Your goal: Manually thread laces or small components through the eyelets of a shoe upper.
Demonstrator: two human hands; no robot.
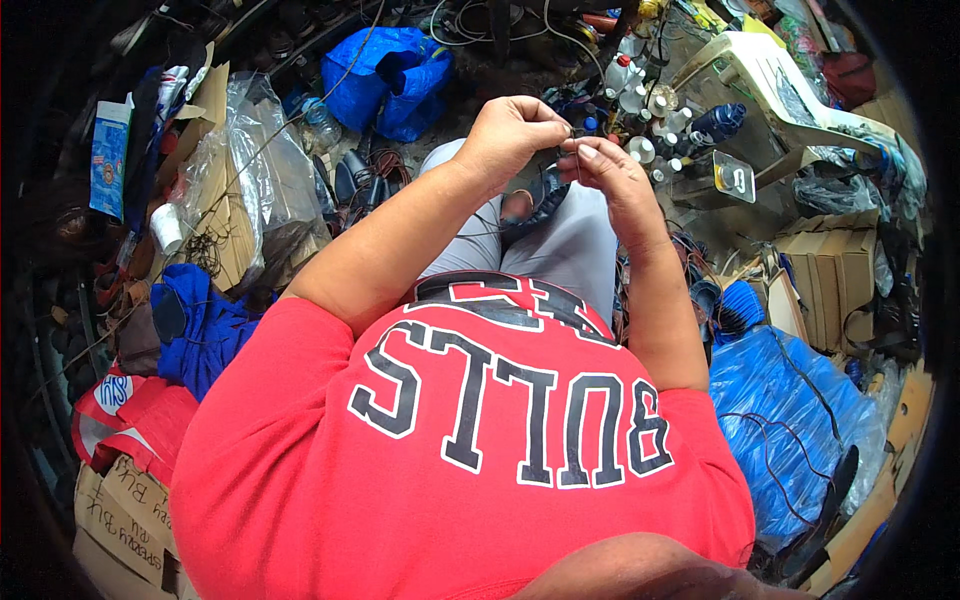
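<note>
My left hand (513,136) and my right hand (612,180) are raised over my lap, their fingertips almost meeting. Thumb and finger of the left are pinched together. The right hand's fingers are bent, thumb pressed to them. Something thin and dark, like a strand, shows at the fingertips; it is too small to name. Below, between my knees in light grey trousers (575,245), sits a dark blue-black item (545,198), shaped like a shoe, with a brown rounded patch beside it. My hands partly hide it.
Several bottles (640,100) stand beyond my right hand, near a white plastic chair (770,80). Blue plastic bags (385,80) lie ahead; a large blue bag (790,420) is at my right. Cardboard (830,265) and clear plastic (270,150) crowd both sides.
</note>
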